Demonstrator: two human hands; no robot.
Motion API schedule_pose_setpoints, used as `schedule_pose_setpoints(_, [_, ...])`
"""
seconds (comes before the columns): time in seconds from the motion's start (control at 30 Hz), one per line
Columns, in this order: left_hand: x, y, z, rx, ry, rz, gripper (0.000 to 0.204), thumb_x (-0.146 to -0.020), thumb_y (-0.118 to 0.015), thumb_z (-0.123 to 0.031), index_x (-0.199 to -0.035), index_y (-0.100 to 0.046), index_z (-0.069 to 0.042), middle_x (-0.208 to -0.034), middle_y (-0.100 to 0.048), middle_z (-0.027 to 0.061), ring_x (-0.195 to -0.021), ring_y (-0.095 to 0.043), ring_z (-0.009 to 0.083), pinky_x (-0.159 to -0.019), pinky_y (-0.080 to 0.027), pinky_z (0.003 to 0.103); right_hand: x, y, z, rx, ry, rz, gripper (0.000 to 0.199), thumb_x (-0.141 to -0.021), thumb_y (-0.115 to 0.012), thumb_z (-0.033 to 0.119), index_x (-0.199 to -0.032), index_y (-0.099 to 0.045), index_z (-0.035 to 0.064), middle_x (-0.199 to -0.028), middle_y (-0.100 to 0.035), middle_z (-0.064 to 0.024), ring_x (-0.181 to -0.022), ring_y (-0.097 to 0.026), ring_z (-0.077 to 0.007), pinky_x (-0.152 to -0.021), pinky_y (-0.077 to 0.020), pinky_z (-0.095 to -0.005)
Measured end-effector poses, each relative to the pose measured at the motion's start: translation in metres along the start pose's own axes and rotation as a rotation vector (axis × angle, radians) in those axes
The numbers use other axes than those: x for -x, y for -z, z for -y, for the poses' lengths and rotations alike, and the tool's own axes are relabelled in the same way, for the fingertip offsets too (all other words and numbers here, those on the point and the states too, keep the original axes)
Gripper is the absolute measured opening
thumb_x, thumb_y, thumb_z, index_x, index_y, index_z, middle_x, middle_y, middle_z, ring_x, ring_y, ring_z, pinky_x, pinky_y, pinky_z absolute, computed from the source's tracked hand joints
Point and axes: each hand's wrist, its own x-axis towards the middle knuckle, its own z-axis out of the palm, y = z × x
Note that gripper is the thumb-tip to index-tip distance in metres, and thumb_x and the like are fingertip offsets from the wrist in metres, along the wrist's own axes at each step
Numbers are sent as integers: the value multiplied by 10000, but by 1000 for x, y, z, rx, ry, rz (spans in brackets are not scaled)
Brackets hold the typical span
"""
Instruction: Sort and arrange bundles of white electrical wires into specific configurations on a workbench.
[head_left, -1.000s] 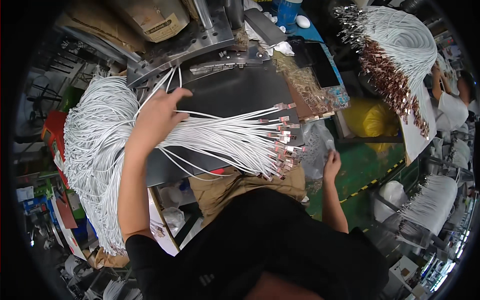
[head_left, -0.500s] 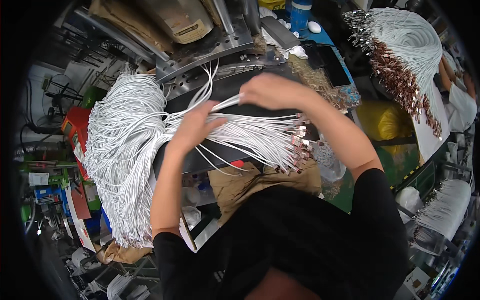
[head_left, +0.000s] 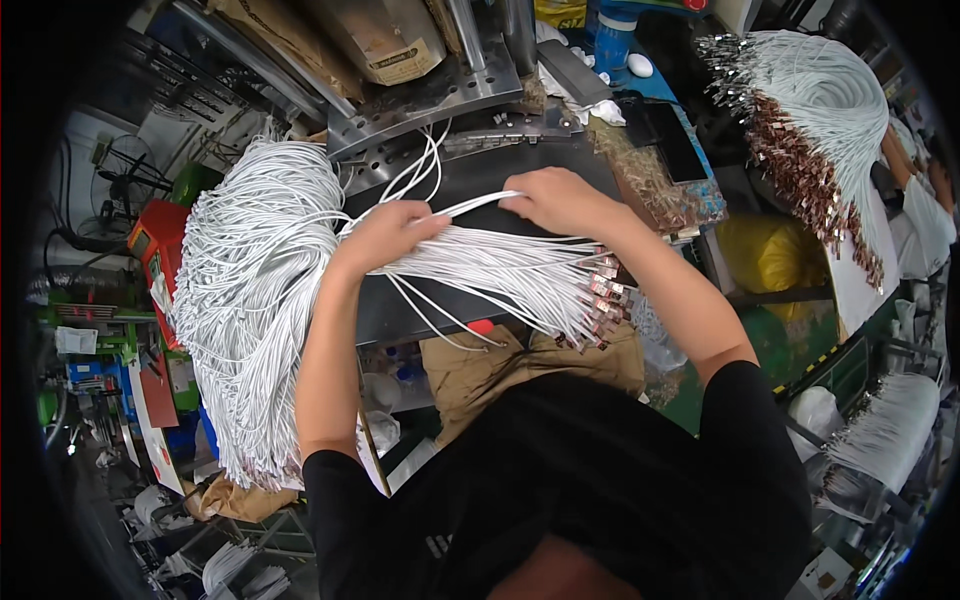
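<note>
Several white cables, clamped in left hand and right hand, probably want even tension, connectors undisturbed near the worktop's right edge.

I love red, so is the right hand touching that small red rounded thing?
No, the bare right hand holds thin white cables, apart from the small red rounded thing.

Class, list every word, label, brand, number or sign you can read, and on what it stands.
Printed wording is not copied here.
Pale label on the brownish package: small print, not quoted.
Yellow packaging, top edge: dark lettering, not quoted.
Black shirt: pale mark, no readable letters.
White sheet, far left: too small to read.
Cable connectors: any markings too small.
</note>
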Motion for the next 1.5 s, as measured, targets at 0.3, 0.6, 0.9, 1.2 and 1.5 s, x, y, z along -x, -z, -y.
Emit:
schedule_pose_setpoints(0.3, [1,12,22,422,-164,-300,350,-992,-600,-308,-927,-699,21,-664,-595,58,-604,-507,141,-585,-431,306,18,21,47,-110,-93,-98,259,-895,-659,238,-1079,-627,59,-893,-684,-176,-870,-680,-369,-766,-531,-468])
schedule_pose_setpoints(0.6, [-13,-30,10,50,-177,-393,253,-971,-611,-253,-974,-714,-22,-696,-640,111,-620,-593,211,-605,-455,346,17,3,-14,185,3,-127,134,-862,-640,168,-928,-625,53,-865,-688,-154,-877,-688,-330,-756,-541,-450])
schedule_pose_setpoints(0.9, [-10,-32,-72,-195,-186,-494,337,-988,-597,-324,-940,-704,-7,-724,-667,71,-671,-652,190,-646,-489,383,30,0,8,226,262,-325,117,-852,-609,102,-964,-626,77,-894,-691,-117,-877,-673,-320,-720,-544,-429])
schedule_pose_setpoints(1.2, [-8,-105,-57,876,-155,366,346,-1035,-529,-325,-936,-708,-47,-730,-619,-6,-585,-541,112,-525,-408,264,47,13,9,348,496,-198,152,-859,-675,154,-970,-647,54,-859,-699,-87,-841,-675,-231,-732,-554,-347])
schedule_pose_setpoints(1.5, [-54,-93,-54,962,106,110,249,-1029,-557,-261,-1043,-671,-39,-720,-548,-26,-598,-461,65,-534,-356,226,-14,-5,-27,-680,123,-216,342,-1007,-564,248,-1237,-647,9,-1010,-722,-92,-912,-667,-177,-866,-527,-323])
